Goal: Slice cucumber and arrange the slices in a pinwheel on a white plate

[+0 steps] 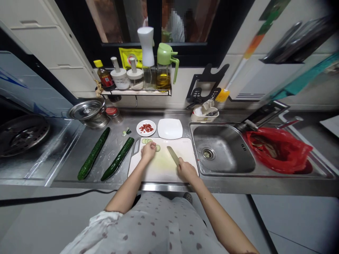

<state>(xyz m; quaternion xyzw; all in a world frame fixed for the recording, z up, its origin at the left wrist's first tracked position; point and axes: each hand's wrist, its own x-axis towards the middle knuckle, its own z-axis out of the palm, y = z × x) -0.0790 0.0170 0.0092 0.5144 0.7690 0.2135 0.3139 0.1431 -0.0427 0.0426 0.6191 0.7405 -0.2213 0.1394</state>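
My right hand [186,170] grips the handle of a kitchen knife [173,155], its blade angled up and left over the white cutting board [164,173]. On the board's upper left, my left hand [148,151] has its fingers bent together at a round cucumber slice [158,148]; how firmly they pinch it is hard to see. Several more cucumber slices [146,140] lie in an overlapping row just beyond that hand. Two dark green cucumbers rest left of the board: a nearer cucumber [118,159] and a farther cucumber [94,154].
Behind the board stand a small plate [139,131] of chopped red pieces and a white square plate [170,128]. Cucumber ends [126,132] lie left of them. A sink [225,164] and a red plastic bag [280,155] are on the right, a lidded pot [90,114] at back left.
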